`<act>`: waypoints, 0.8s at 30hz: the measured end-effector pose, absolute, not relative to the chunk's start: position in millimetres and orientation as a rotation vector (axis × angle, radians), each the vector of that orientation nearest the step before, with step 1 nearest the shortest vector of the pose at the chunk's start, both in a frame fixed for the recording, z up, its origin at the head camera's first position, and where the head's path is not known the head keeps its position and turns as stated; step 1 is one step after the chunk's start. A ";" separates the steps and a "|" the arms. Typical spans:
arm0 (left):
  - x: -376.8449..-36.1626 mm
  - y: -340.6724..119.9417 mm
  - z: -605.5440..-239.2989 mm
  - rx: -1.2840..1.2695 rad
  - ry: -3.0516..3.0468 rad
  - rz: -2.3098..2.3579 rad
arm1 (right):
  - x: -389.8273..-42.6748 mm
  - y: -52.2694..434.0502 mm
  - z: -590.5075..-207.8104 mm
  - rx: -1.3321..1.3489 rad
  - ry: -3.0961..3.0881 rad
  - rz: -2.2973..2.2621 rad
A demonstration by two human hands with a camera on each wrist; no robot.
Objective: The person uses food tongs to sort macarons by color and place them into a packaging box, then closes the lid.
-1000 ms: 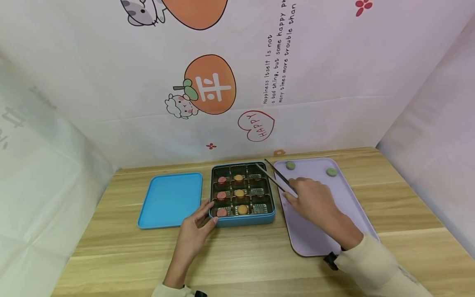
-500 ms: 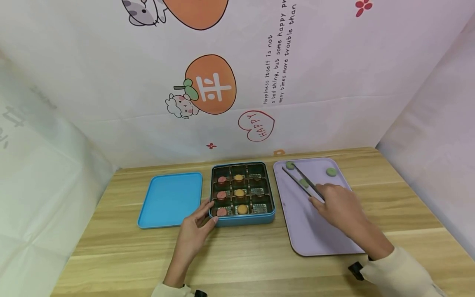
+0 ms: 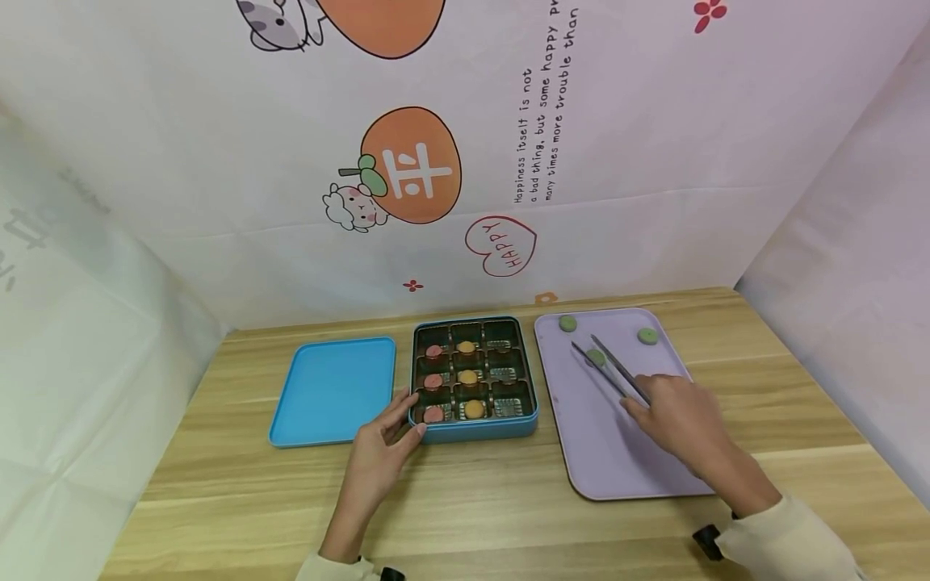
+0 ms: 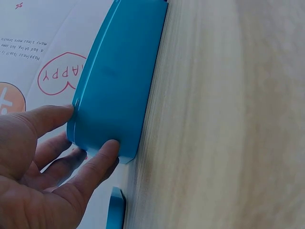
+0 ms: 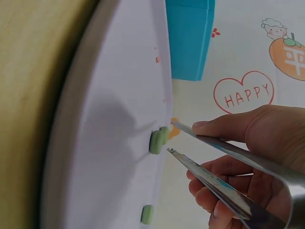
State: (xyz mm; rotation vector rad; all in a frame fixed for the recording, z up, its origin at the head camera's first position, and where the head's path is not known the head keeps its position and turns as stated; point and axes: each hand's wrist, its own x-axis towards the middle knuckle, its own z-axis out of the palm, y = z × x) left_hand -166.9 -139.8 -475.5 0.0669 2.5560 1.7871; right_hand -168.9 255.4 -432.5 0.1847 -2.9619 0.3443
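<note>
At the front left corner of the blue box [image 3: 481, 432], my left hand [image 3: 375, 461] holds on with thumb and fingers on either side. Dark dividers split the box; pink macarons [image 3: 433, 382] fill the left column and yellow ones [image 3: 468, 377] the middle. The right column holds no macarons. My right hand [image 3: 680, 420] grips metal tongs [image 3: 621, 370], whose tips are spread above a green macaron [image 3: 596, 357] on the lilac tray [image 3: 603, 464]. In the right wrist view, the tongs [image 5: 212, 183] stand apart from the green macarons [image 5: 156, 142].
Two more green macarons lie on the tray, one at the back left [image 3: 567, 323] and one at the back right [image 3: 647, 336]. A blue lid [image 3: 337, 395] lies left of the box. A printed white cloth [image 3: 617, 161] hangs behind the wooden table [image 3: 472, 516].
My right hand has moved right with the tongs, from above the box's back right corner to over the tray. The left hand and box have stayed put.
</note>
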 end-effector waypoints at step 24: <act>-168.7 -140.5 -476.9 0.040 2.567 1.774 | -170.0 261.3 -446.2 0.145 -2.992 0.369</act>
